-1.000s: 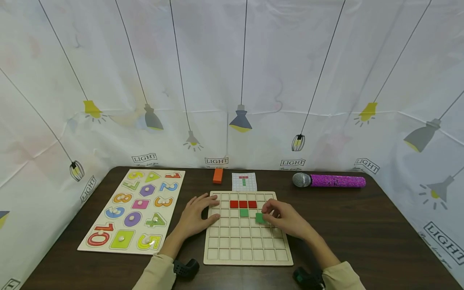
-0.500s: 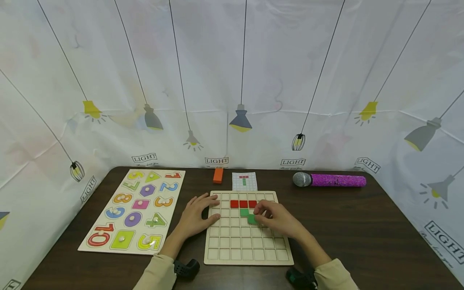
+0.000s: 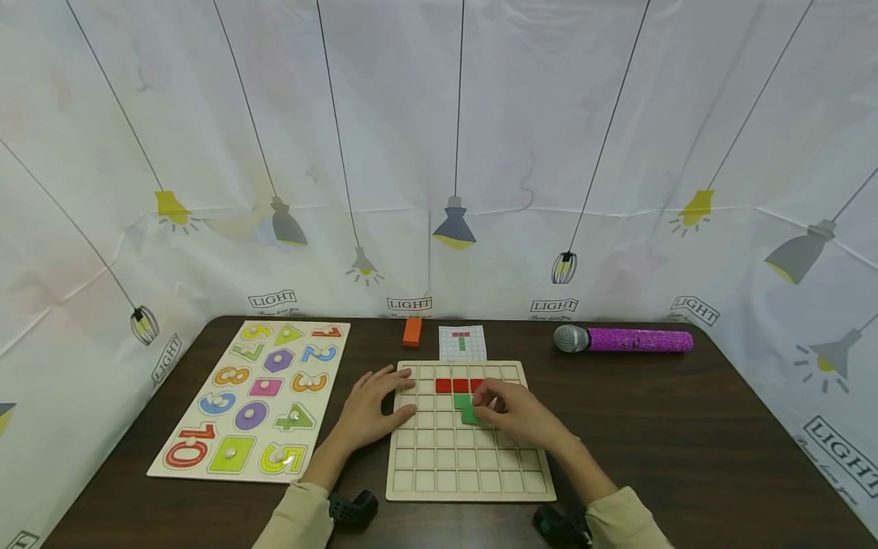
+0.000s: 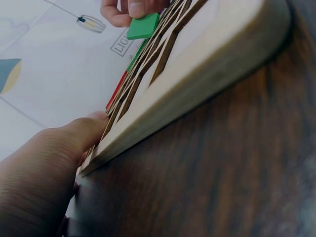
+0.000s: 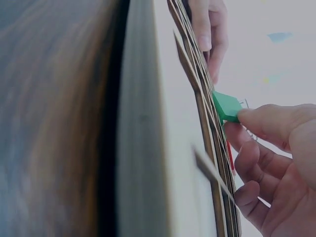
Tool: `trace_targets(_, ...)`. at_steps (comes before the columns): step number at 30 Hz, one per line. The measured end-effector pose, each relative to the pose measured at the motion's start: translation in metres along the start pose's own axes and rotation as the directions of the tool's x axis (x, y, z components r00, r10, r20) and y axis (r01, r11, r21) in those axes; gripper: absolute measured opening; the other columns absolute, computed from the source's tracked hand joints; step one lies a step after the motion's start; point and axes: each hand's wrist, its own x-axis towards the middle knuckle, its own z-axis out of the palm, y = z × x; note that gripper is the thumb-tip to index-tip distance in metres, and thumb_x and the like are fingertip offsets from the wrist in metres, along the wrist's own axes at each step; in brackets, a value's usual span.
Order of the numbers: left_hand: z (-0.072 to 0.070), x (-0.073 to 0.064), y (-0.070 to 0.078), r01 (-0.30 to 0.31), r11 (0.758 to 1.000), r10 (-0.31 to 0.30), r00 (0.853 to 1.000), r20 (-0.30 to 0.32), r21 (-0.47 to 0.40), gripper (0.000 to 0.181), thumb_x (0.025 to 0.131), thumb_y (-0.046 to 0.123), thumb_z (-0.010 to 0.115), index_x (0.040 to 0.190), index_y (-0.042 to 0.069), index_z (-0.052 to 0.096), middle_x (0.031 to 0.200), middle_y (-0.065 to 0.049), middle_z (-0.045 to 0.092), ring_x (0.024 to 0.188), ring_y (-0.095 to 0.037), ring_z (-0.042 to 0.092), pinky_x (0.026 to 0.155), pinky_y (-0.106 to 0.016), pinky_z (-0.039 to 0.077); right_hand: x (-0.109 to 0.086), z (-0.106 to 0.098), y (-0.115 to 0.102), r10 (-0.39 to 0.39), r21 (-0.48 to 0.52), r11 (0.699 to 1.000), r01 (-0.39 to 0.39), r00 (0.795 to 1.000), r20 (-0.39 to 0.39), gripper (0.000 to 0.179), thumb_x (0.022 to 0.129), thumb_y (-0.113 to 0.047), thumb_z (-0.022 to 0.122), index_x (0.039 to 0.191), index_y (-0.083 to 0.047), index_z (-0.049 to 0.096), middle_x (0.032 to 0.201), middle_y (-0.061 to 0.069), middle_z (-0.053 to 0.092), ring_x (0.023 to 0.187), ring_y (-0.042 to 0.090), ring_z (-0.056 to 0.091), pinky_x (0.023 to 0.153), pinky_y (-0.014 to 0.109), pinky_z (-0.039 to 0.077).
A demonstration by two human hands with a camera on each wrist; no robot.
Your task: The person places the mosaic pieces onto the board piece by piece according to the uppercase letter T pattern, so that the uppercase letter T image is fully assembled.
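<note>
A pale wooden grid board (image 3: pixel 473 482) lies on the dark table. Three red squares (image 3: pixel 460 386) sit in a row in its upper cells, with a green square (image 3: pixel 462 401) directly under the middle one. My right hand (image 3: pixel 524 413) pinches a second green square tile (image 3: pixel 469 416) between thumb and fingers, close over the cell below the first green one. In the right wrist view this tile (image 5: pixel 227 106) is tilted, its lower corner right at the grid. My left hand (image 3: pixel 373 404) rests along the board's left edge, fingers spread, thumb (image 4: pixel 86 131) on the rim.
Behind the board lies a small printed card (image 3: pixel 463 344) with a red-and-green T on a grid. An orange block (image 3: pixel 412 332) stands left of it. A number-and-shape puzzle board (image 3: pixel 226 358) lies at left, a purple glittery microphone (image 3: pixel 638 341) at back right.
My right hand has moved left across the board, carrying the green tile from the right side to just below the first green square. My left hand has stayed put.
</note>
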Motion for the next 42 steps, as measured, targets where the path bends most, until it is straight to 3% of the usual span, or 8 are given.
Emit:
trace_targets(20,0.0,-0.001,-0.001,0.002,1.0,-0.002,1.0,0.002,-0.001,0.046,0.086,0.043,0.065,0.126,0.019,0.062,0.14,0.0,0.052,0.139,-0.029,0.037,0.114,-0.059,0.02,0.004,0.006,-0.006,0.045,-0.06,0.997,-0.043,0.999,0.029,0.009,0.093,-0.018,0.06,0.099,-0.013,0.064,0.081,-0.006,0.063,0.067,0.006,0.053,0.059,0.02,0.045)
trace_targets(42,0.001,0.0,-0.001,-0.012,1.0,0.012,1.0,-0.006,-0.01,0.047,0.086,0.043,0.065,0.126,0.018,0.062,0.14,-0.001,0.052,0.138,-0.03,0.037,0.113,-0.06,0.02,-0.003,-0.004,-0.003,-0.012,-0.041,0.999,0.014,0.998,0.058,0.014,0.095,-0.023,0.057,0.103,-0.015,0.064,0.09,-0.005,0.064,0.075,0.008,0.056,0.064,0.021,0.048)
